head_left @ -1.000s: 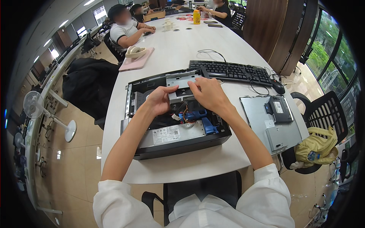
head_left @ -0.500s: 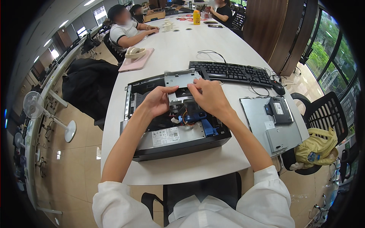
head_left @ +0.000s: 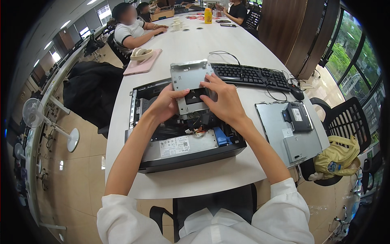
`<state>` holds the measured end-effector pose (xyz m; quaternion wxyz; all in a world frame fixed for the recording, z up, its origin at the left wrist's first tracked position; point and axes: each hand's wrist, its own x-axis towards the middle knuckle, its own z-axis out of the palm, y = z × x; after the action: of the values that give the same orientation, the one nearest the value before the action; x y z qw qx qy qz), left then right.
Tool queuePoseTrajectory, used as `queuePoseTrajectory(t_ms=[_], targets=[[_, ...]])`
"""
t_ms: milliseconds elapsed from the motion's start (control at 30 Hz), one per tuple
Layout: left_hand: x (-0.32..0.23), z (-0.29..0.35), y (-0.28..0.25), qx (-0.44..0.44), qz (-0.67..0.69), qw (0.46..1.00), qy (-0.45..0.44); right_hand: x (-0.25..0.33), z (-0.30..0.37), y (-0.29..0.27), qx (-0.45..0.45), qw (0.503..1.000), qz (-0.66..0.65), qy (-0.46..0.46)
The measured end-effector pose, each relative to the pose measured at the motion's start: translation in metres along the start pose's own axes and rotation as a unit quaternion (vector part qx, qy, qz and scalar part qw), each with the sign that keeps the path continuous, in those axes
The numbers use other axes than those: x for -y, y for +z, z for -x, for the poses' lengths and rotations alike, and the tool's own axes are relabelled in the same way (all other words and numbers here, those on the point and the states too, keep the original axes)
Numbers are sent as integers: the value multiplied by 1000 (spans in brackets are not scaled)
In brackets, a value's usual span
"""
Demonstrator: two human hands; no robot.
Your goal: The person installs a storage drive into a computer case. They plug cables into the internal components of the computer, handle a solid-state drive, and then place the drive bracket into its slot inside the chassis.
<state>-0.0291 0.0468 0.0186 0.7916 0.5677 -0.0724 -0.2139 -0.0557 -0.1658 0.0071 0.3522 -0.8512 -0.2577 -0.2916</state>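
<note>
A silver metal drive bracket (head_left: 187, 77), with a black section in its lower part, is held tilted above an opened desktop computer case (head_left: 191, 161). My left hand (head_left: 165, 105) grips the bracket's left edge, thumb on its face. On the other side my right hand (head_left: 224, 100) holds the right edge, fingers on the upper face and thumb near the black section. Below the bracket, loose cables (head_left: 200, 131) and a blue plastic latch (head_left: 223, 136) show inside the case. Its middle is partly hidden by my hands and the bracket.
A black keyboard (head_left: 252, 76) and mouse (head_left: 297, 94) lie behind and right of the case. A metal side panel (head_left: 270, 130) is at right. Cream headphones (head_left: 142, 53) rest on a pink laptop (head_left: 137, 68). A person (head_left: 136, 32) sits at far left.
The bracket has risen up and away from the case and tilted, showing more of its face and the black section. Both hands moved with it, my right fingers now spread over its edge.
</note>
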Motion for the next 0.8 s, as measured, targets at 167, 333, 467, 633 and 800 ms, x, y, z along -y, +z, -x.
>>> queuePoseTrajectory(t_ms=[167, 333, 467, 633, 800], targets=[[9, -3, -17, 60, 17, 997, -55, 5, 2, 2, 71, 997, 33, 9], [9, -1, -13, 51, 22, 996, -70, 10, -1, 2, 82, 994, 73, 20], [5, -3, -12, 41, 63, 993, -91, 14, -8, 0, 81, 993, 81, 36], [1, -2, -12, 4, 79, 993, -86, 21, -19, -6, 137, 982, 84, 102], [4, -1, -16, 31, 84, 993, -79, 20, -18, -5, 130, 983, 105, 81]])
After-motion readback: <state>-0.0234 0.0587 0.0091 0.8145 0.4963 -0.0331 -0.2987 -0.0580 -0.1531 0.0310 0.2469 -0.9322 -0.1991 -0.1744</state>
